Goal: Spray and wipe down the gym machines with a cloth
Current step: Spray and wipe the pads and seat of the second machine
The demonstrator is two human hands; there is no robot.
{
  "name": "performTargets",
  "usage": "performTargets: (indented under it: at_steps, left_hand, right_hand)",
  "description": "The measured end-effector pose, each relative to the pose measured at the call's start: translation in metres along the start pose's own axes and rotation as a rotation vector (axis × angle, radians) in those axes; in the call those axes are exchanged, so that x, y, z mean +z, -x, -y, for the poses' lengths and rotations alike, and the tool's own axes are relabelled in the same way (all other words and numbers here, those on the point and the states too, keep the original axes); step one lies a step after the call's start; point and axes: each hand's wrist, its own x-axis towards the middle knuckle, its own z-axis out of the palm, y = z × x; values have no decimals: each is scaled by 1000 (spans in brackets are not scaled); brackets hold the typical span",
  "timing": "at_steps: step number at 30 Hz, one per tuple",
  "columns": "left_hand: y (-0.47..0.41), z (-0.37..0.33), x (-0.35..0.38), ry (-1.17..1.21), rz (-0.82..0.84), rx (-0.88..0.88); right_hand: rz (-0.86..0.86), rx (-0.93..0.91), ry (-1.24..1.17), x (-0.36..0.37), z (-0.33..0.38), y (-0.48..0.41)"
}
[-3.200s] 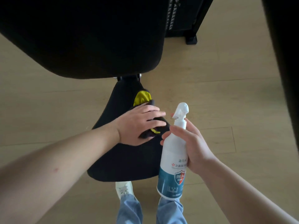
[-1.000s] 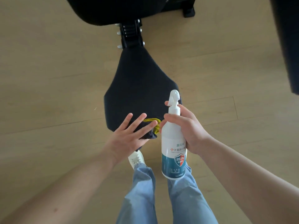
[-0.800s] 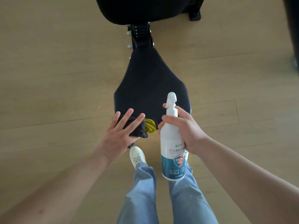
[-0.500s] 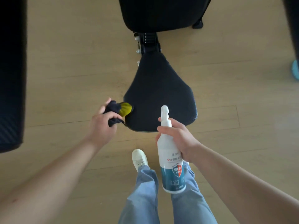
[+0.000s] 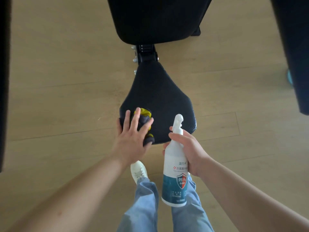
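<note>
A black padded machine seat [image 5: 160, 99] fills the middle of the head view, with a black back pad [image 5: 157, 19] above it. My left hand [image 5: 132, 139] presses a dark grey and yellow cloth [image 5: 145, 116] flat on the seat's front left corner, fingers spread and straight. My right hand [image 5: 189, 151] grips the neck of a white and teal spray bottle [image 5: 175, 174], held upright just in front of the seat's front edge, nozzle pointing away from me.
Light wooden floor [image 5: 66, 81] lies all around. A metal hinge bracket [image 5: 145, 54] joins seat and back pad. Dark machine parts stand at the left edge [image 5: 4, 81] and at the right [image 5: 294, 56]. My white shoe [image 5: 138, 171] and blue trousers are below the seat.
My left hand had gripped the bunched cloth off the seat's left edge; now it lies flat on the cloth on the seat's front left corner. The bottle stays upright in my right hand.
</note>
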Motion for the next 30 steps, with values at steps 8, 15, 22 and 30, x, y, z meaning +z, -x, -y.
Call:
performTargets:
  at_steps: [8,15,22,30]
  left_hand:
    - [-114,-19,-12,87,4,-149]
    - [-29,-54,4,1,104,341]
    - [-102,-49,-4,-8,41,-21]
    - [-165,-60,-1,49,-100,-93]
  right_hand:
    - [20,-84,102,-38,22,-6]
    - [51,-92,6,-55,28,-6]
    - [64,-119,56,-66,32,-22]
    - [85,-157,2,-84,40,-31]
